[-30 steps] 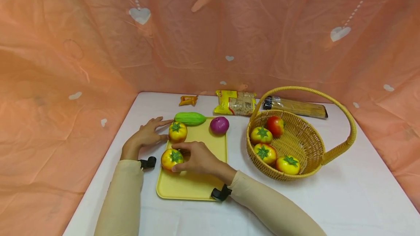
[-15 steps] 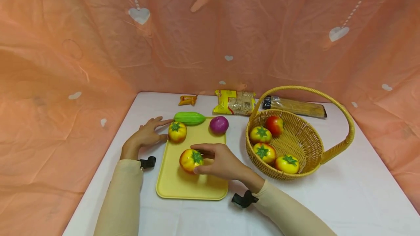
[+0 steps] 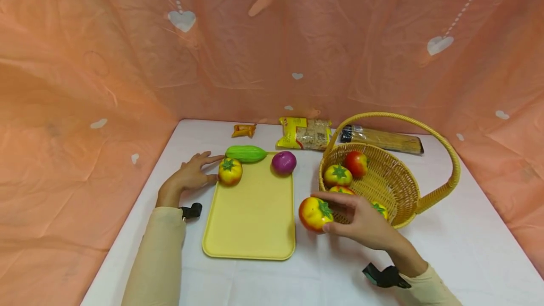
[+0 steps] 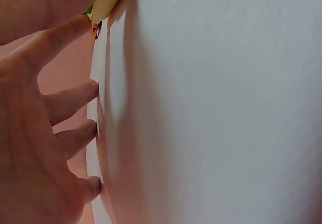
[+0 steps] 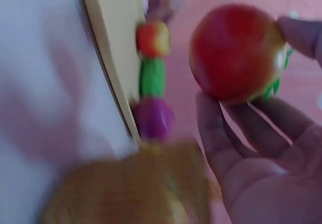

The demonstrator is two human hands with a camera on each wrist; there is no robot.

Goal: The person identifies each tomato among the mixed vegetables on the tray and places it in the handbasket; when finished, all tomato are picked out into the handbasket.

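Note:
My right hand [image 3: 361, 221] pinches a yellow-red toy tomato [image 3: 314, 215] between thumb and fingers, between the tray and the basket. The right wrist view shows the tomato's red underside [image 5: 234, 55]. On the left, my left hand [image 3: 191, 174] lies with fingers spread at the edge of the yellow tray [image 3: 250, 230]. Its fingertips are right by another tomato [image 3: 230, 172] at the tray's corner. A green cucumber-like vegetable [image 3: 245, 154] and a purple onion [image 3: 284, 163] sit along the tray's far end. The wicker basket [image 3: 399, 178] holds several tomatoes, partly covered by my right hand, and a red apple [image 3: 356, 163].
The basket's tall arched handle [image 3: 454, 166] rises on the right. Along the back of the table lie a small orange packet [image 3: 244, 130], a yellow bag of grain [image 3: 304, 133] and a pack of dry noodles [image 3: 382, 139]. An orange curtain [image 3: 272, 51] hangs behind.
My right hand has carried the tomato from the tray's left side rightward, past the tray's right edge to the basket's near-left side. The left hand has stayed in place.

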